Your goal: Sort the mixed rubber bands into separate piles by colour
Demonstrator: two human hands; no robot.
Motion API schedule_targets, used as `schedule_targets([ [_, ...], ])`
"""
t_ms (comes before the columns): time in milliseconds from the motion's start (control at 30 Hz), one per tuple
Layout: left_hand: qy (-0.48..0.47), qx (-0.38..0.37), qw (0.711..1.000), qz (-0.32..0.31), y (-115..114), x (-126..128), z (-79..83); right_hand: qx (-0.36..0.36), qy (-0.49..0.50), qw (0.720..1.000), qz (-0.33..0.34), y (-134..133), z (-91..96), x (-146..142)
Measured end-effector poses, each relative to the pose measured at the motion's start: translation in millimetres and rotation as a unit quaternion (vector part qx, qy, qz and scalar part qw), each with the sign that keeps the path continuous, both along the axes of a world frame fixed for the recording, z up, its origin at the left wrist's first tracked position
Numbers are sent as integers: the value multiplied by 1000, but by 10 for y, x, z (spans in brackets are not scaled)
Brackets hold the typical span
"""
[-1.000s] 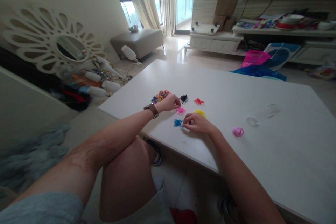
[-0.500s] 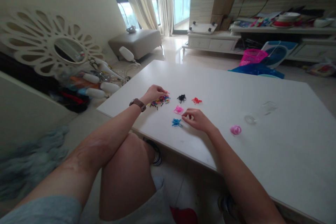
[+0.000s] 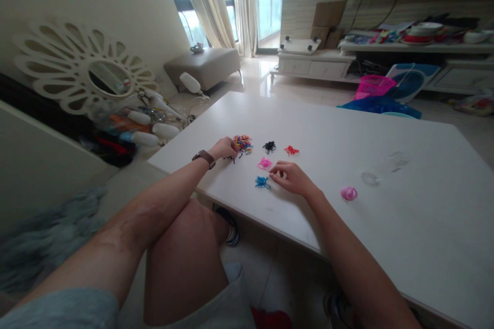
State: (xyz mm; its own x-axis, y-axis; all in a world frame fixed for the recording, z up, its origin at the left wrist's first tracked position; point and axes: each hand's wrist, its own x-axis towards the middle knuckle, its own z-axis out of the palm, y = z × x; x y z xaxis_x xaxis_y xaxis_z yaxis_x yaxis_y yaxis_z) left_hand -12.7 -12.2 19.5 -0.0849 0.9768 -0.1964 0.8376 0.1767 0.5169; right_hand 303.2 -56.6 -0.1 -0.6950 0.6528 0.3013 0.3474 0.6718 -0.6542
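Observation:
A heap of mixed-colour small elastic bands [image 3: 244, 144] lies on the white table [image 3: 328, 133]. At its near left edge my left hand [image 3: 225, 148], with a brown watch on the wrist, has its fingers drawn together among the bands; what they pinch is hidden. My right hand [image 3: 291, 178] rests on the table with fingers loosely bent and apart, nothing visible between them. Just left of its fingertips are pink bands [image 3: 264, 163] and blue bands [image 3: 262, 182]. Farther back sit black bands [image 3: 269, 147] and red bands [image 3: 292, 150] in separate little piles.
Right of my right hand lies a pink rounded object [image 3: 349, 194]. Beyond it are a clear ring-shaped piece [image 3: 371, 179] and a clear container [image 3: 399, 161] on its side. A pink basket [image 3: 374, 87] stands past the table's far edge.
My left hand has moved from the top of the mixed heap down to its near left edge, uncovering more of the bands. The right hand stays beside the pink and blue piles.

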Motion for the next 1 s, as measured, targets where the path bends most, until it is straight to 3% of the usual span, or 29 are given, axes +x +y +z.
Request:
schedule_targets([
  [300, 51, -2, 999, -18, -1, 34, 7, -6, 1, 1000, 7, 1, 2, -4],
  [500, 39, 65, 996, -48, -12, 33, 45, -4, 2, 1000, 5, -4, 0, -11],
  [767, -8, 126, 984, -123, 33, 69, -156, -7, -5, 1000, 11, 10, -15, -13],
  [1000, -3, 121, 982, -144, 67, -29, -251, -14, -10, 1000, 11, 6, -10, -6],
])
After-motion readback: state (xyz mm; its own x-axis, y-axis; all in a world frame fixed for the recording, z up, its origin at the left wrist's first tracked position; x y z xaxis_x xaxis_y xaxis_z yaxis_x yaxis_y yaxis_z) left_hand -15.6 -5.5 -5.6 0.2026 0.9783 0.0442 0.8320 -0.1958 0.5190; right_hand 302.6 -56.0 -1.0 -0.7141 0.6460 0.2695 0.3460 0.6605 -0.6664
